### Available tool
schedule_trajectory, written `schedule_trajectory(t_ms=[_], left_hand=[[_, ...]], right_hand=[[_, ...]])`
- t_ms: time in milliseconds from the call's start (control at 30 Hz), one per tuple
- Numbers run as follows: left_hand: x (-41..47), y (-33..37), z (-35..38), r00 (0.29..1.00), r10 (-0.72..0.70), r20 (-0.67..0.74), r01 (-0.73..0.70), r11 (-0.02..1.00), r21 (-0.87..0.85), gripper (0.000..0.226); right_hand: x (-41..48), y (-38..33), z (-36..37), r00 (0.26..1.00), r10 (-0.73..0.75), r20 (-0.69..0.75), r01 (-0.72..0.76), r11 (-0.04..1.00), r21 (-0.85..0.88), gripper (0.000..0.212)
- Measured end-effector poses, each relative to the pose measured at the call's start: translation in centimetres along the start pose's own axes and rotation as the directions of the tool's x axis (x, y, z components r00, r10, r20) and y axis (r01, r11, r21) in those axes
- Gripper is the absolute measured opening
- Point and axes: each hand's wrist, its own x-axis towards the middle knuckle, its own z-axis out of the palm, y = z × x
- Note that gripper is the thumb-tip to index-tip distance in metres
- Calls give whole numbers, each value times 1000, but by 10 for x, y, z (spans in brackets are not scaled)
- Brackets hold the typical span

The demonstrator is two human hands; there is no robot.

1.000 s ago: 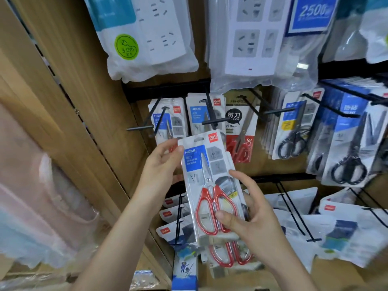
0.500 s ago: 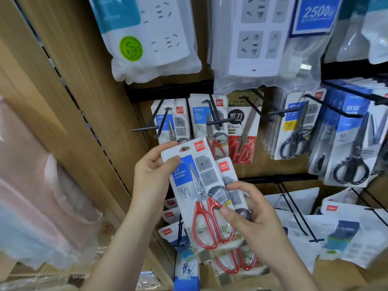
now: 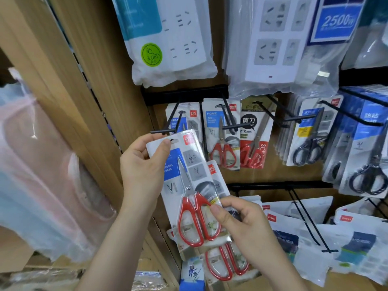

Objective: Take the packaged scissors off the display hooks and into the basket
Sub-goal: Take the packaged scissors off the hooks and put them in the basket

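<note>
Now my left hand (image 3: 144, 164) is raised in front of the display with the wrist bent a little. Its thumb and curled fingers pinch the top left corner of the front scissors pack (image 3: 189, 185), just beside the hang hole. My right hand (image 3: 247, 229) is lower and nearer to me. Its thumb lies on the front of this pack, at the red handles, and the other fingers curl behind, so it grips the lower part. A second scissors pack (image 3: 222, 267) lies behind the first one, shifted down and to the right, and as far as I can tell the right hand holds it too.

Both packs are off the hooks, in the air before the display, with their tops leaning to the left. The top edge of the front pack is just under the tip of the left display hook (image 3: 162, 131); I cannot tell if they touch.

Each pack is a card with a clear cover and has one pair of red-handled scissors inside. Farther back, a hanging pack (image 3: 220, 143) of the same kind is on its hook, and to the right hang black-handled scissors (image 3: 310, 141). Above, clear plastic bags (image 3: 174, 76) hold white power strips.
</note>
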Motion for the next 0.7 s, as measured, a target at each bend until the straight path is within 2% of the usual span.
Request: schedule_trajectory(t_ms=[67,133,300,400,467,567,667,700], left_hand=[[2,2,-1,1000,14,27,-15,999,43,7],[8,3,-2,998,-30,55,28,998,52,8],[24,7,-9,935,-271,228,302,947,-112,16],[21,2,-8,913,-340,227,376,916,-139,17],[12,-8,-7,932,-287,223,312,946,-89,27],[-4,-22,-11,957,-189,220,208,976,-63,52],[-5,-26,-14,987,-131,90,133,991,-19,47],[-2,-26,-14,990,-129,48,128,992,17,40]], right_hand=[[1,0,2,1000,-7,-7,7,1000,-2,43],[0,1,2,1000,-5,2,5,1000,1,52],[-3,2,2,999,6,45,-7,1000,23,75],[0,6,7,1000,1,6,-1,1000,19,82],[2,8,9,999,-18,-33,19,999,33,77],[1,4,7,998,-16,-59,20,998,64,45],[0,3,-1,998,0,-67,3,999,45,13],[0,3,-3,996,8,-88,-6,1000,27,14]])
